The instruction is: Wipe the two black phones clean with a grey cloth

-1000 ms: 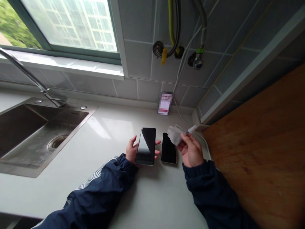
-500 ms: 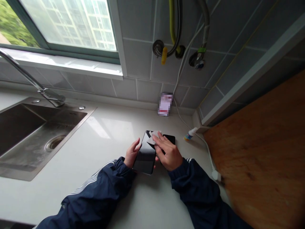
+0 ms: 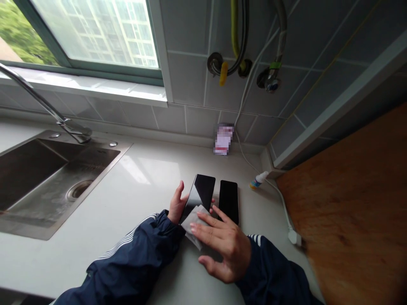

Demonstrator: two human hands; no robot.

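My left hand (image 3: 177, 205) grips a black phone (image 3: 201, 191) by its left edge, holding it slightly raised over the white counter (image 3: 133, 190). My right hand (image 3: 222, 243) lies flat with fingers stretched, pressing a white wipe (image 3: 193, 220) onto the near end of that phone's screen. A second black phone (image 3: 228, 200) lies flat on the counter just to the right, apart from both hands.
A steel sink (image 3: 41, 178) with a tap (image 3: 47, 110) sits at the left. A small spray bottle (image 3: 258, 180) and a white cable with plug (image 3: 294, 236) lie near the back right corner. A wooden board (image 3: 356, 212) fills the right. Pipes and valves hang on the tiled wall.
My right hand brought the wipe from beside the second phone onto the held phone's far end, then dragged it down the screen to the near end. The left hand kept its hold.
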